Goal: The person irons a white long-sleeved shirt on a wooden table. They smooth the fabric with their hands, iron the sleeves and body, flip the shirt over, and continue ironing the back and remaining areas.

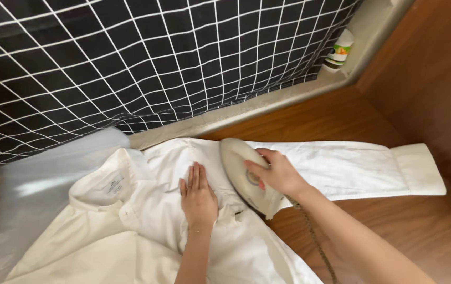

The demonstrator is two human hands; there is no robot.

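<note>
**On a wooden surface, a white shirt is pressed flat and ironed**

Across the top of the view, a black cloth with a white grid (131, 58) is hung or draped, its lower hem lying along a pale ledge (267, 102). Below the ledge, a brown wooden surface (409, 226) is seen, and most of its near and left part is covered by a white shirt (131, 226).

The shirt is spread out flat, collar (107, 181) turned towards the left edge, with a small label shown inside it. One sleeve (351, 168) is stretched straight along the surface towards the right edge, its long axis running left to right, and is ended by a folded cuff (420, 168). The fabric is plain and lightly creased near the middle.

A cream-coloured iron (244, 176) is set on the shirt where the sleeve meets the body. Its long axis is angled from the far left to the near right, the narrow tip pointed away towards the ledge. It is gripped by the right hand (278, 173), fingers curled around the handle. A braided cord (315, 242) is trailed from its rear towards the near edge.

The left hand (198, 197) is laid palm down on the shirt just beside the iron, fingers straight and held together.

In the far right corner, on the ledge, a small white bottle (338, 52) is stood.
</note>
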